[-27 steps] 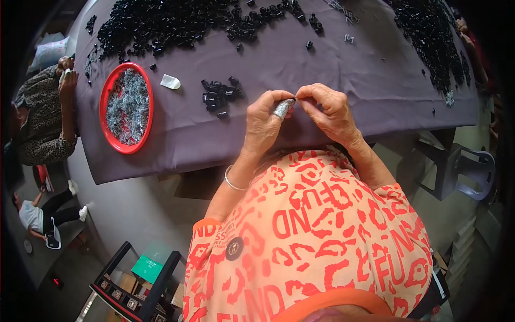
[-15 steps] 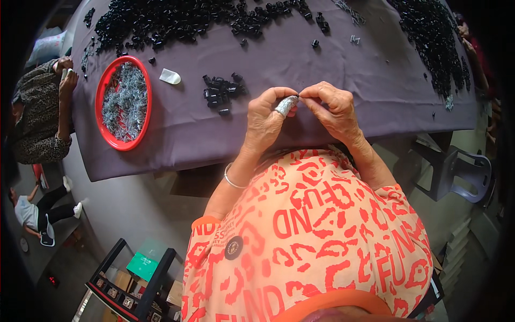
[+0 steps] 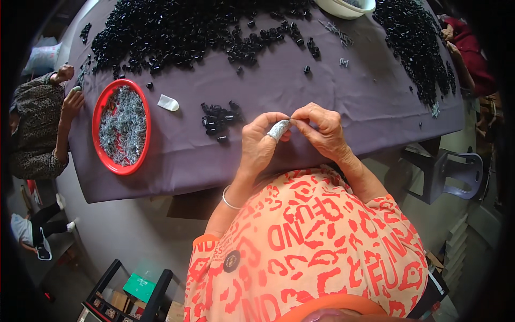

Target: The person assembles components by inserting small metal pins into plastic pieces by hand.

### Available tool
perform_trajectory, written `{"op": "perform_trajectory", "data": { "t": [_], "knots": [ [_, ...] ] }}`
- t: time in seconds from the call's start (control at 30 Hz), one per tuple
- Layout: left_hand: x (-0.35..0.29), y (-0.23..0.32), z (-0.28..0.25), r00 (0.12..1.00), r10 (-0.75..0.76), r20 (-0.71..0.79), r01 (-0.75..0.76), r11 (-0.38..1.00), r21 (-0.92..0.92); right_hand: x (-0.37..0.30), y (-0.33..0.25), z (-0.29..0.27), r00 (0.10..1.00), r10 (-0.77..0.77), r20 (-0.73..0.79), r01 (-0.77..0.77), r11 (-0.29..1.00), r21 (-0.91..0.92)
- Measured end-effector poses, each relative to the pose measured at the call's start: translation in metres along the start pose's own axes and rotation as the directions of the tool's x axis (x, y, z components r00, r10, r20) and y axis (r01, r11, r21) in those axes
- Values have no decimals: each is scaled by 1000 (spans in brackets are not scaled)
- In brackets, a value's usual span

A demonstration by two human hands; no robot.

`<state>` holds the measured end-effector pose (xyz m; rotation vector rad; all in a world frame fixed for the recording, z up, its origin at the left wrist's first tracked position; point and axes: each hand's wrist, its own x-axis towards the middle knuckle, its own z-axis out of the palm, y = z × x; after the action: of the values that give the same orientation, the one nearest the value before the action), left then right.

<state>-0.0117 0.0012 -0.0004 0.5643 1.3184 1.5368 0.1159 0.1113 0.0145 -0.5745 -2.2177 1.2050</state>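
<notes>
My left hand (image 3: 257,144) and my right hand (image 3: 323,133) meet fingertip to fingertip above the near part of the table. Both are closed in a pinch on something tiny and dark, mostly hidden by the fingers. A silvery-white wrap (image 3: 278,130) covers my left thumb. Left of my hands lies a small group of black plastic pieces (image 3: 217,121), short and cylinder-like. Further left, a red oval basket (image 3: 95,126) holds many small metal springs or clips (image 3: 123,126). Between basket and pieces rests a white finger cover (image 3: 168,102).
A large heap of black pieces (image 3: 155,35) spreads over the far side of the grey-covered table (image 3: 188,166). Another heap (image 3: 416,48) lies far right, near a white bowl (image 3: 343,9). People sit at both sides. A grey plastic chair (image 3: 450,174) stands right.
The view has shifted, so the table sits lower in the picture and the white bowl has come into sight. My hands stay pinched together. The left co-worker's hands have moved slightly.
</notes>
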Motion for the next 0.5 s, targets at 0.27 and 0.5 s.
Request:
{"op": "perform_trajectory", "data": {
  "t": [0.27,0.5],
  "knots": [
    [4,-1,-4,1000,-6,9,7,995,-104,5,-8,2,998,57,-25,-56,998,26],
    [4,-4,-6,1000,4,-9,-6,978,-208,41,29,-17,939,32,-343,-201,860,-469]
  ]
}}
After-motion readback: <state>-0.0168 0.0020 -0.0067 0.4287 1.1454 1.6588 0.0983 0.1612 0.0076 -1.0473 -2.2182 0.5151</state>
